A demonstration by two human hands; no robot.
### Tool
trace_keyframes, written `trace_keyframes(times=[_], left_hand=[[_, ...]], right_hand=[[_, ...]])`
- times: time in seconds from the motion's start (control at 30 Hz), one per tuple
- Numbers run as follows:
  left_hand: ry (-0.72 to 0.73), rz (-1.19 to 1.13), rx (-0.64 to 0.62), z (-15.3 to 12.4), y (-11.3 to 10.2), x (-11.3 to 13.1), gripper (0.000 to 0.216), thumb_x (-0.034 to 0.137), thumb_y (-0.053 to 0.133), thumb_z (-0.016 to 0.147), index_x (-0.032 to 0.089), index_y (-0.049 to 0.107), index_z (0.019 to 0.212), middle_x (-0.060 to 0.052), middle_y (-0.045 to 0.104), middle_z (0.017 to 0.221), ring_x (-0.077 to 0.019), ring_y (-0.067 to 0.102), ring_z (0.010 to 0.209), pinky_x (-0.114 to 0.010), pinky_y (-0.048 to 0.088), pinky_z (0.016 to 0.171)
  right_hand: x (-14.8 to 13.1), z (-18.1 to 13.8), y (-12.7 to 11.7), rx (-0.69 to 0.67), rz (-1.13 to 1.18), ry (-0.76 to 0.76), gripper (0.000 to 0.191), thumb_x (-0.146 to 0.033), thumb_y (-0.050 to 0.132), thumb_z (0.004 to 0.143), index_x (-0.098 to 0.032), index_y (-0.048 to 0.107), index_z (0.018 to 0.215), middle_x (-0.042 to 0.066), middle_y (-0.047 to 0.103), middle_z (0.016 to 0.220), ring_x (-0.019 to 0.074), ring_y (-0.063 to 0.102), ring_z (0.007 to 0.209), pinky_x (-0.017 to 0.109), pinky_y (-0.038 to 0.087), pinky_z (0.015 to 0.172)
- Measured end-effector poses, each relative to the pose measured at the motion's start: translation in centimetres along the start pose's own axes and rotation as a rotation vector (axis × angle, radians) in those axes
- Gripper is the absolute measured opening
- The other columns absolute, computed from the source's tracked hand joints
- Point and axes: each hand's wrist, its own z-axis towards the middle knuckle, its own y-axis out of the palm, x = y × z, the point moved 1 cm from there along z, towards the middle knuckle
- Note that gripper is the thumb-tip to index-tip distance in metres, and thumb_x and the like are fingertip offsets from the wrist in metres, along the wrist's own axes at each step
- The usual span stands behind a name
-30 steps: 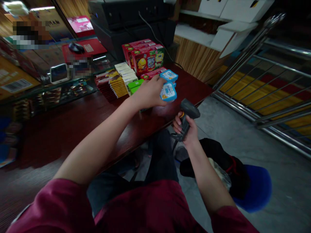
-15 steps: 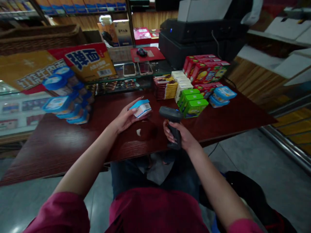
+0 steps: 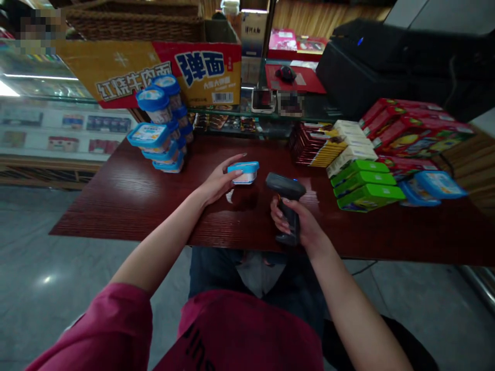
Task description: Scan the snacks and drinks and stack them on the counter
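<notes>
Grey scanner (image 3: 285,186) pointing left, right grip (image 3: 303,222) wrapped round, left grip (image 3: 217,186) pinching crosswise tub (image 3: 248,174)

Table (image 3: 116,206) across mid-frame: stacked tubs (image 3: 160,135) left, cartons (image 3: 367,189) right. Between them, a single tub (image 3: 247,174) in the left hand (image 3: 217,185), then a scanner (image 3: 286,186) in the right hand (image 3: 303,224). Behind the stacked tubs, upper left, a cardboard box (image 3: 209,82).

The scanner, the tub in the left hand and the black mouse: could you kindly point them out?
Scanner (image 3: 286,186), head view: its dark barrel.
Tub (image 3: 248,176), head view: its pale side.
Mouse (image 3: 286,73), head view: its black top.
</notes>
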Motion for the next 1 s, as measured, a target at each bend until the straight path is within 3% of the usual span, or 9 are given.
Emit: trace_keyframes(times=[0.17, 0.33, 0.53, 0.7, 0.8, 1.0], left_hand=[[0.031, 0.075, -0.028, 0.2, 0.2, 0.2, 0.077, 0.037, 0.09, 0.071, 0.02, 0.06, 0.14, -0.014, 0.068, 0.137, -0.0324, 0.064, 0.128, -0.052, 0.048, 0.114], [0.149, 0.462, 0.115, -1.6, -0.6, -0.1, 0.073, 0.034, 0.09, 0.068, 0.018, 0.061, 0.133, -0.014, 0.066, 0.138, -0.0307, 0.066, 0.122, -0.049, 0.051, 0.11], [0.338, 1.031, 0.433, -9.7, -4.3, 1.2, 0.078, 0.036, 0.09, 0.07, 0.021, 0.052, 0.137, -0.014, 0.059, 0.14, -0.0316, 0.057, 0.132, -0.05, 0.044, 0.116], [0.333, 1.24, 0.819, -14.2, -8.7, 3.1, 0.071, 0.031, 0.09, 0.071, 0.023, 0.052, 0.131, -0.011, 0.059, 0.13, -0.0298, 0.055, 0.129, -0.05, 0.044, 0.114], [0.341, 1.242, 1.007, -14.2, -10.3, 3.5, 0.065, 0.028, 0.09, 0.071, 0.022, 0.051, 0.123, -0.01, 0.056, 0.124, -0.0287, 0.053, 0.126, -0.05, 0.044, 0.114], [0.324, 1.16, 1.129, -11.8, -10.0, 3.1, 0.067, 0.029, 0.088, 0.073, 0.022, 0.044, 0.123, -0.012, 0.046, 0.129, -0.0297, 0.048, 0.131, -0.051, 0.045, 0.114]], right_hand=[[0.1, -0.1, 0.5, 0.041, -0.02, -0.018, 0.019, -0.036, 0.071, 0.085, -0.019, 0.063, 0.084, -0.005, 0.051, 0.063, 0.0053, 0.035, 0.041, 0.014, 0.031, 0.031], [0.1, -0.4, 0.6, 0.12, -0.022, -0.003, 0.023, -0.038, 0.076, 0.08, -0.017, 0.069, 0.086, -0.003, 0.052, 0.062, 0.0055, 0.037, 0.04, 0.014, 0.034, 0.031], [0.0, -0.7, 0.9, 0.207, -0.016, 0.032, 0.027, -0.038, 0.083, 0.071, -0.015, 0.072, 0.081, -0.002, 0.05, 0.06, 0.0052, 0.038, 0.04, 0.014, 0.035, 0.03], [-0.2, -0.7, 1.5, 0.254, -0.056, 0.038, 0.032, -0.04, 0.088, 0.062, -0.016, 0.072, 0.076, -0.002, 0.049, 0.059, 0.0055, 0.038, 0.04, 0.014, 0.036, 0.029], [-0.3, -0.8, 2.0, 0.296, -0.077, 0.029, 0.034, -0.039, 0.09, 0.058, -0.017, 0.07, 0.075, -0.002, 0.048, 0.059, 0.0053, 0.038, 0.04, 0.014, 0.036, 0.029], [-0.5, -0.9, 2.6, 0.366, -0.092, 0.055, 0.036, -0.04, 0.09, 0.055, -0.019, 0.068, 0.075, -0.003, 0.045, 0.061, 0.005, 0.033, 0.042, 0.015, 0.032, 0.029]])
